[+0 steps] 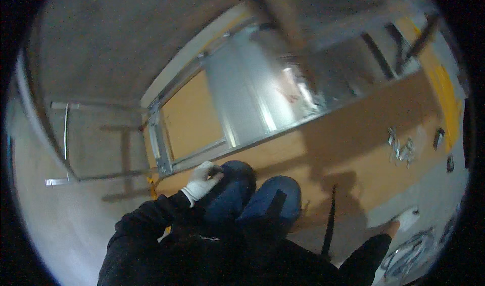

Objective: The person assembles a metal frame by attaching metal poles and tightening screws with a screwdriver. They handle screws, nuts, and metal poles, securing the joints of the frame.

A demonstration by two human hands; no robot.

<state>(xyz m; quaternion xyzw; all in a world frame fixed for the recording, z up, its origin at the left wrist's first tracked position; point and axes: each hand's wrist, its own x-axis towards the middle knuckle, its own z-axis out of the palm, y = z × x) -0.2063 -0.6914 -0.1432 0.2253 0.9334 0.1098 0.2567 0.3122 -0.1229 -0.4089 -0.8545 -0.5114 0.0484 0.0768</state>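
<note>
My left hand (203, 179), in a white glove, is beside my left knee with its fingers curled in. What it holds, if anything, is hidden. My right hand (407, 219), also in a pale glove, reaches far out to the right, low over the grey floor. Its fingers are too blurred to make out, and nothing shows clearly in it. Close below that hand lies a loose, shiny, tangled bundle (408, 255). In front of my knees, a silvery metal frame (275, 133) with shiny sheet panels (242, 84) lies along tan boards.
On the tan board (348, 122) at right lie a heap of small metal pieces (401, 147) and a dark small object (438, 137). Yellow material (444, 96) runs along the board's far right end. A thin metal stand (65, 134) is at left. A dark strip (329, 223) crosses the lower middle.
</note>
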